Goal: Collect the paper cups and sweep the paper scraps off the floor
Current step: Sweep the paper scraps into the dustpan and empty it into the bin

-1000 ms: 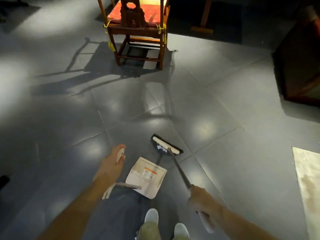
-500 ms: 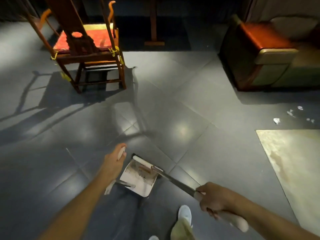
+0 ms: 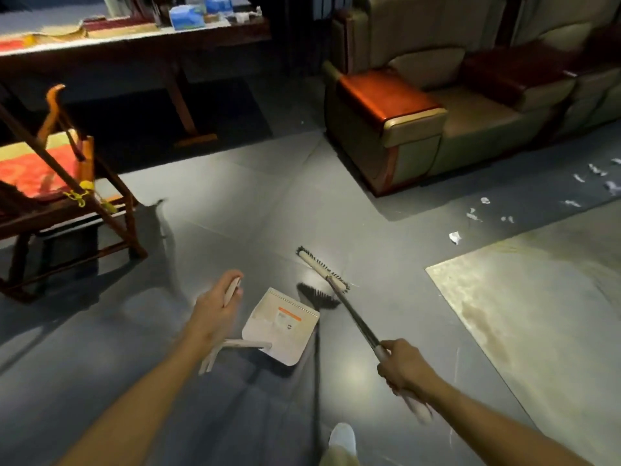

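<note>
Gripping broom (image 3: 322, 269) and dustpan (image 3: 282, 326), hands (image 3: 401, 368) near chair (image 3: 50, 196); scraps (image 3: 484, 213) by sofa (image 3: 437, 105).

- left hand (image 3: 215, 306) closed round white dustpan handle (image 3: 232, 290); white dustpan (image 3: 280, 326) with orange label tilted just above dark tiled floor (image 3: 235, 203)
- right hand (image 3: 401, 368) grips broom (image 3: 349, 306) near its white grip end; shaft angles forward-left, brush head (image 3: 322, 269) raised just beyond the dustpan, its shadow below
- paper scraps (image 3: 477, 215) scattered on floor at right, near sofa (image 3: 437, 129), well apart from broom
- wooden chair (image 3: 64, 196) with red cushion at left, table (image 3: 134, 45) behind
- pale mat (image 3: 537, 314) at right
- white shoe (image 3: 342, 437) at bottom edge
</note>
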